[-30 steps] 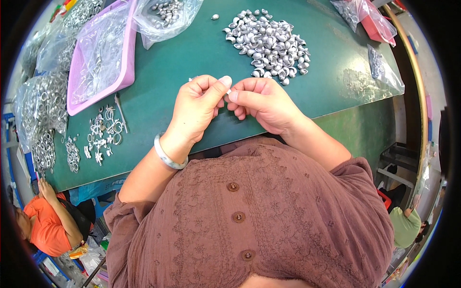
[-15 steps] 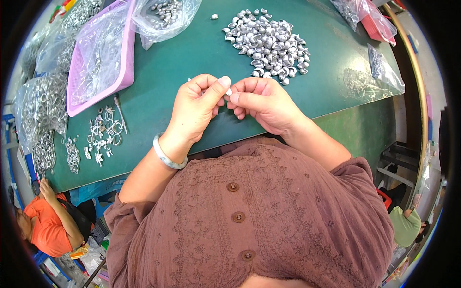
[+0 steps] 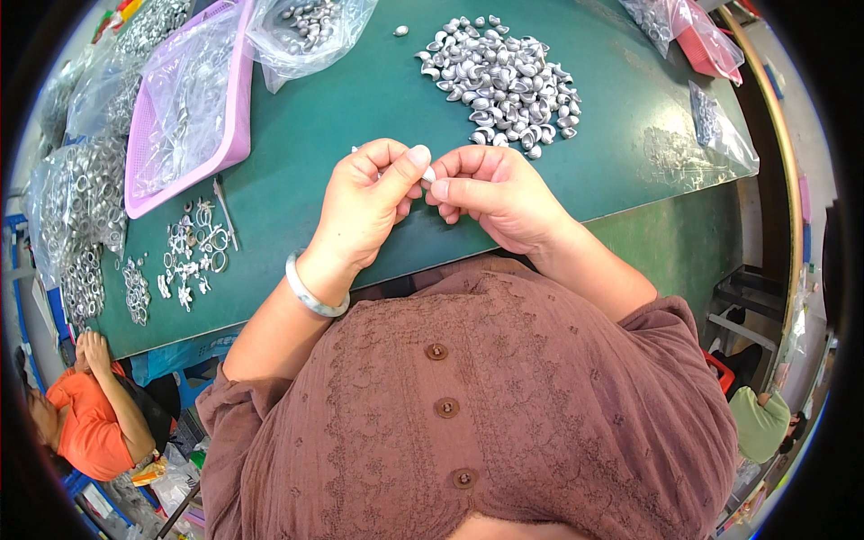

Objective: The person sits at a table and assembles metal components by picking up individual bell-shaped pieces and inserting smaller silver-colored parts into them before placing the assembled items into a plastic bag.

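Both my hands meet over the near part of the green table [image 3: 360, 99], pinching one small silvery-white metal piece [image 3: 428, 175] between them. My left hand [image 3: 371, 193], with a pale bangle [image 3: 311, 286] on its wrist, has thumb and forefinger closed at the piece's left side. From the right, the thumb and forefinger of my right hand [image 3: 493, 191] press on the same piece. Fingertips cover most of it, so its full shape is hidden. Just beyond my hands lies a heap of small curved silver metal pieces [image 3: 508, 81]; a single loose one [image 3: 401, 31] sits left of the heap.
A pink basket [image 3: 238, 135] holding bagged parts stands at the left, beside bags of metal rings [image 3: 81, 193]. Small ring-like castings [image 3: 193, 243] lie nearer. A clear bag [image 3: 310, 54] is at the back, a red tray [image 3: 706, 49] far right. A person in orange [image 3: 94, 423] sits lower left.
My hands stay almost in place, with the small piece showing slightly more between my fingertips. At the lower left, the person in orange has brought their hands together at the table edge.
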